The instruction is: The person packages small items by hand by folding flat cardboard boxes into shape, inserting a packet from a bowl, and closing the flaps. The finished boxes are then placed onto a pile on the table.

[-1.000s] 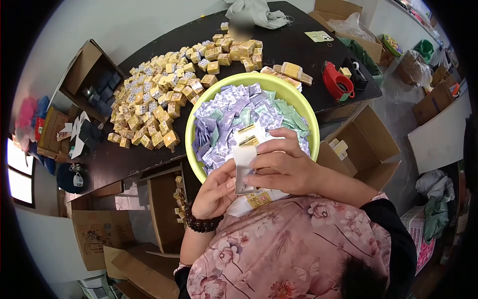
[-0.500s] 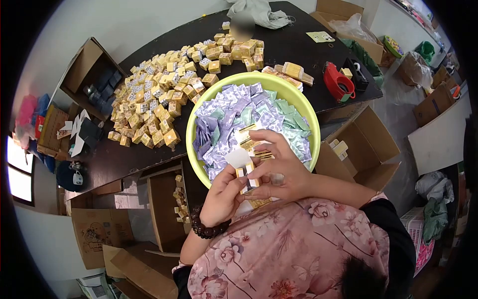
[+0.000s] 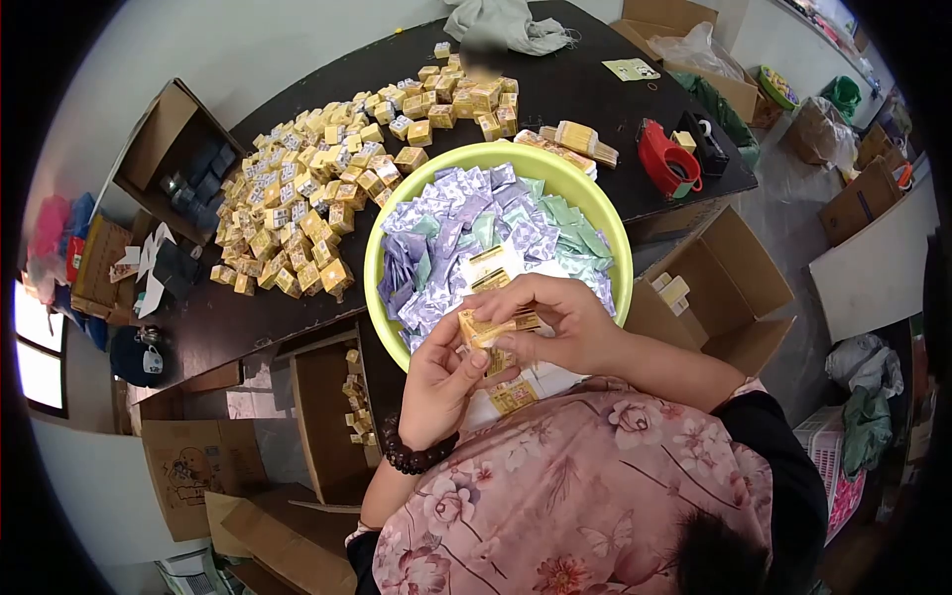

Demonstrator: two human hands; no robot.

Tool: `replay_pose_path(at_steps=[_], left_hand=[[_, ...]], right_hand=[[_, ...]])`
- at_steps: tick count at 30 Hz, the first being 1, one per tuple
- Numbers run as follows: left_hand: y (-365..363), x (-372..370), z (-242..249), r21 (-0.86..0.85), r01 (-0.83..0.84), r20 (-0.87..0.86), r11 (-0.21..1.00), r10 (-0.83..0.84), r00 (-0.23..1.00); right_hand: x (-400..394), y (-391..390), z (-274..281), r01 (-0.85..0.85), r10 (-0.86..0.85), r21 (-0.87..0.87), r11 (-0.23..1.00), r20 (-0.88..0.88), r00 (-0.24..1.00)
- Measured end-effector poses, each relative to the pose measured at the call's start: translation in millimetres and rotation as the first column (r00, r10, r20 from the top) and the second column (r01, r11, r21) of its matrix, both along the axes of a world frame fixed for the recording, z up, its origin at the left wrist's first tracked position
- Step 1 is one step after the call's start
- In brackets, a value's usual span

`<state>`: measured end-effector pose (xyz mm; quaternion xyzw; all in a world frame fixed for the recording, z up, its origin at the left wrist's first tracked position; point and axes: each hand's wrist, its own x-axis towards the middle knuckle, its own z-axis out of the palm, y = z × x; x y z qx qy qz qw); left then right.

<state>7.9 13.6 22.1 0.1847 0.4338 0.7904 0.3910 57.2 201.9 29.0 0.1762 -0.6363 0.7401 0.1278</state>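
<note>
A small yellow carton [image 3: 477, 329] is held between my two hands over the near side of the basin. My left hand [image 3: 436, 385] grips it from the left, with the thumb on its near face. From the right, the bent fingers and thumb of my right hand [image 3: 567, 322] close on it, partly covering it. Beneath and beside my hands lie flat white-and-yellow carton blanks [image 3: 516, 397]. Purple patterned sachets [image 3: 458, 213] and green sachets [image 3: 575, 238] fill the yellow-green basin [image 3: 626, 248].
Many small yellow boxes [image 3: 297, 198] are heaped on the dark table [image 3: 213, 317] at left. A red tape dispenser [image 3: 666, 164] and bundled flat cartons [image 3: 580, 139] lie behind the basin. Open cardboard boxes [image 3: 734, 283] stand at right and below left, holding some small boxes.
The carton showed an open white flap and dark inside; now its yellow printed side faces up and the flap no longer shows. My right hand has moved slightly up and over it.
</note>
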Motion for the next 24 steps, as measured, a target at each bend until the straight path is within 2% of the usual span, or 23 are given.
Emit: replay_pose_path(at_steps=[1, 3, 7, 9, 13, 15, 16, 17, 18, 19, 20, 21, 22, 23, 24], left_hand=[[0, 0, 1, 0.000, 0.001, 0.000, 1.000, -0.001, 1.000], [-1, 1, 2, -0.018, -0.022, -0.045, 1.000, 0.021, 0.999], [0, 2, 5, -0.053, -0.048, -0.063, 0.997, 0.045, 0.997], [1, 2, 6, -0.062, -0.073, 0.014, 0.995, 0.074, 0.997], [-1, 3, 6, -0.096, -0.059, 0.015, 0.994, 0.061, 0.998], [-8, 3, 5, -0.103, -0.108, -0.030, 0.989, 0.106, 0.994], [-17, -1, 4, -0.121, -0.207, -0.083, 0.971, 0.197, 0.977], [-30, -8, 4, -0.134, -0.305, -0.138, 0.943, 0.287, 0.948], [-47, -15, 8, -0.169, -0.418, -0.201, 0.892, 0.384, 0.901], [-64, -24, 3, -0.222, -0.581, -0.356, 0.783, 0.490, 0.796], [-87, -36, -12, -0.285, -0.695, -0.450, 0.660, 0.548, 0.705], [-122, -55, -46, -0.333, -0.818, -0.724, 0.468, 0.429, 0.540], [-149, -64, -73, -0.295, -0.918, -0.912, 0.266, 0.210, 0.354], [-157, -56, -75, -0.293, -0.950, -0.955, 0.109, 0.021, 0.296], [-159, -50, -75, -0.292, -0.950, -0.955, 0.111, 0.017, 0.295]], right_hand=[[-1, 2, 0, 0.001, -0.001, 0.000, 1.000, 0.000, 1.000], [-6, 8, -1, 0.045, -0.016, 0.214, 0.976, -0.134, 0.991], [-2, 10, 6, 0.092, -0.022, 0.326, 0.941, -0.212, 0.977], [1, 5, 6, 0.192, -0.059, 0.411, 0.891, -0.315, 0.947], [3, 1, -7, 0.265, -0.073, 0.501, 0.824, -0.370, 0.926], [3, 4, -12, 0.284, -0.037, 0.556, 0.781, -0.413, 0.910], [6, 4, -10, 0.281, -0.035, 0.558, 0.781, -0.410, 0.911], [11, 3, -6, 0.261, -0.058, 0.632, 0.730, -0.323, 0.945], [15, 2, -5, 0.229, -0.087, 0.699, 0.678, -0.234, 0.968], [17, 5, -12, 0.206, -0.009, 0.832, 0.516, -0.235, 0.972], [19, 6, -19, 0.199, -0.005, 0.830, 0.521, -0.230, 0.973], [21, 6, -26, 0.185, 0.020, 0.880, 0.438, -0.215, 0.976], [22, 6, -32, 0.172, 0.041, 0.921, 0.350, -0.199, 0.979], [23, 6, -33, 0.151, 0.007, 0.919, 0.363, -0.165, 0.986], [22, 7, -34, 0.154, 0.004, 0.918, 0.365, -0.166, 0.986]])
